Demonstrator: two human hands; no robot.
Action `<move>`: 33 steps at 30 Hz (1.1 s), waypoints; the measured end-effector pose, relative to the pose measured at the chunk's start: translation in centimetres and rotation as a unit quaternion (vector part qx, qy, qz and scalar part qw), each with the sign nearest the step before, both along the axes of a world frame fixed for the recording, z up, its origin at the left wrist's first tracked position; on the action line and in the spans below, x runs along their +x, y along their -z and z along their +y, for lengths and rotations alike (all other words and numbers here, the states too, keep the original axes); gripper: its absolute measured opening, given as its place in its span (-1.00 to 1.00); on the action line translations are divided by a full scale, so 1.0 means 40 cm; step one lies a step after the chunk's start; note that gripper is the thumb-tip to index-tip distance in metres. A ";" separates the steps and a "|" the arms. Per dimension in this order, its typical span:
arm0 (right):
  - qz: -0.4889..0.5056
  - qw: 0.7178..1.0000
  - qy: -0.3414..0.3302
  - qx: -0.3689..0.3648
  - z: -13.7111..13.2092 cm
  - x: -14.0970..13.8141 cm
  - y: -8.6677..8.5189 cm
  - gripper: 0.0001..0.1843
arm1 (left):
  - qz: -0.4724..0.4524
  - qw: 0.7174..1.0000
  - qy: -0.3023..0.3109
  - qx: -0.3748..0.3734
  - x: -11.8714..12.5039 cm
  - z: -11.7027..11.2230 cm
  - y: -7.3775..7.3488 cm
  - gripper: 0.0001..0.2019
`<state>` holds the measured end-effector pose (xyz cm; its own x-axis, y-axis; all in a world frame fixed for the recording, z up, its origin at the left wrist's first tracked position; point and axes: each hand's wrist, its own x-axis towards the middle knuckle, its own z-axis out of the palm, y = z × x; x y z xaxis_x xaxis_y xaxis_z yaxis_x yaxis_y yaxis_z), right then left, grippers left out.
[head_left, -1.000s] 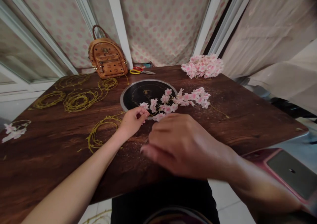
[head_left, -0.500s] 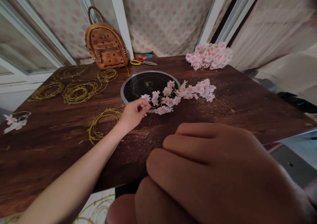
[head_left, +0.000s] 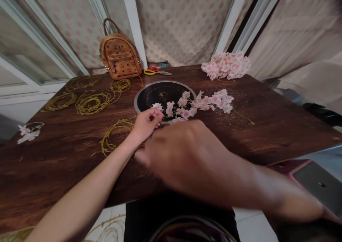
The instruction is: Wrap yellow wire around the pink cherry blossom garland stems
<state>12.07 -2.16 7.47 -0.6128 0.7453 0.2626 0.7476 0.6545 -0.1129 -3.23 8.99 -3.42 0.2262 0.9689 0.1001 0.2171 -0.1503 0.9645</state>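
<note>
My left hand (head_left: 148,124) is closed in a pinch on the thin green stem of an artificial blossom garland (head_left: 205,101), at the near rim of a round black plate (head_left: 149,93). Pink-white flowers of the garland spread rightward from my fingertips across the plate and onto the table. My right hand (head_left: 184,145), smeared by motion, hovers in front and to the right, nearer the camera. Its fingers look curled, but what they hold, if anything, cannot be made out. Beside my left wrist lies a coil of green wire-like stem (head_left: 107,138).
More green coils (head_left: 93,101) lie on the left of the brown wooden table (head_left: 53,178). A brown backpack (head_left: 121,56) and scissors (head_left: 157,71) stand at the back. A pink flower heap (head_left: 226,65) is back right; loose white flowers (head_left: 29,133) lie far left.
My right hand has moved away from the camera, down toward the table and leftward to near my left hand. My left hand keeps its pinch. The view has tilted slightly.
</note>
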 end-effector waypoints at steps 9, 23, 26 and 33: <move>0.126 0.987 0.089 -0.050 0.302 0.046 0.177 -0.82 | -0.033 0.999 -0.025 -0.014 -0.001 0.011 0.014 -0.86; 0.245 0.949 0.042 -0.192 0.334 0.060 0.268 -0.82 | -0.024 0.998 -0.049 -0.010 -0.004 0.022 0.018 -0.76; 0.273 0.942 0.040 -0.194 0.334 0.057 0.277 -0.83 | -0.038 0.998 -0.052 -0.013 -0.004 0.024 0.023 -0.76; 0.307 0.930 0.047 -0.196 0.342 0.058 0.286 -0.83 | -0.081 0.995 -0.061 -0.024 0.004 0.026 0.024 -0.75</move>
<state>14.38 11.51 -3.99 -0.3645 0.9001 0.2386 0.5158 0.4085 -0.7530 -3.09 10.02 -4.38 0.0906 0.9928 0.0780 0.0721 -0.0846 0.9938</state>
